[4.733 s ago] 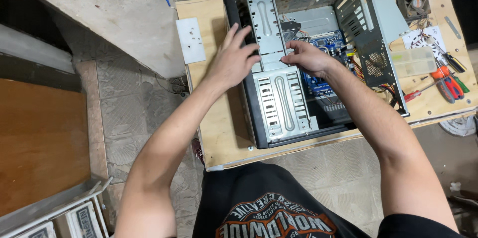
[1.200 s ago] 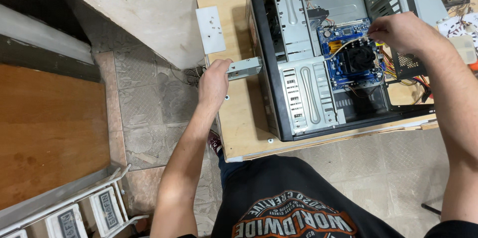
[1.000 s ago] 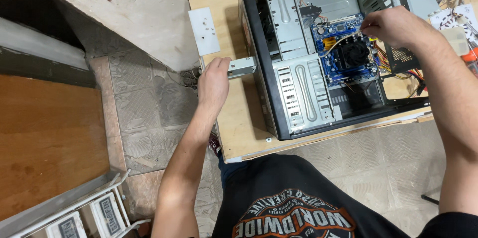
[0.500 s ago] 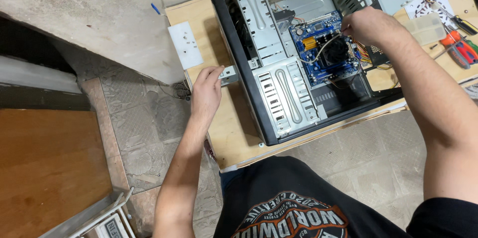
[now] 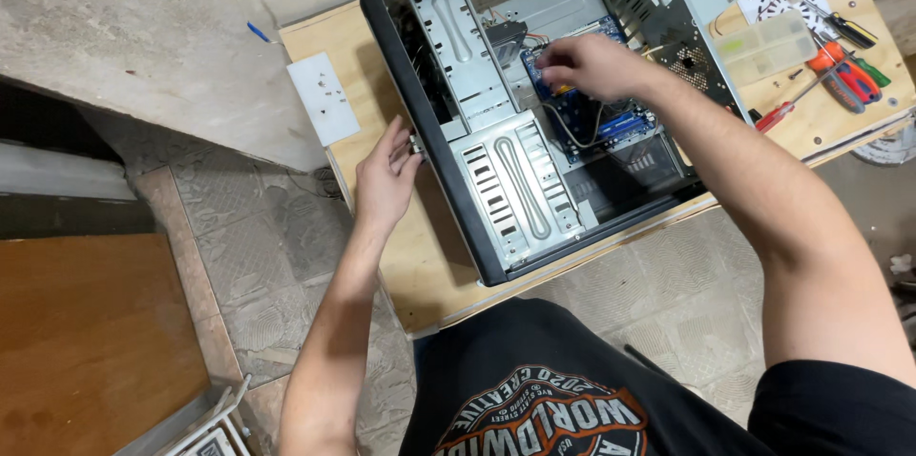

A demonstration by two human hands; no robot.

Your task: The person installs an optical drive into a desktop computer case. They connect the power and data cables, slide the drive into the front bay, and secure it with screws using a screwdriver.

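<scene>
An open black computer case [image 5: 496,270] lies on its side on a wooden table [image 5: 420,265]. My left hand [image 5: 386,175] is at the case's front face, fingers on the end of a grey metal drive [image 5: 417,144] that is almost fully inside the bay. The silver drive cage [image 5: 510,179] sits just to the right of that hand. My right hand [image 5: 582,65] reaches into the case above the blue motherboard [image 5: 592,122], fingers curled downward among the cables. What those fingers touch is hidden.
A white plate [image 5: 322,98] with small screws lies left of the case, and a blue pen [image 5: 260,32] lies beyond it. Red and orange screwdrivers [image 5: 844,79] and a clear plastic box [image 5: 768,46] sit at the table's right end. Tiled floor lies below the table.
My left hand has pushed the grey drive from outside the case into the front bay. My right hand moved left across the motherboard.
</scene>
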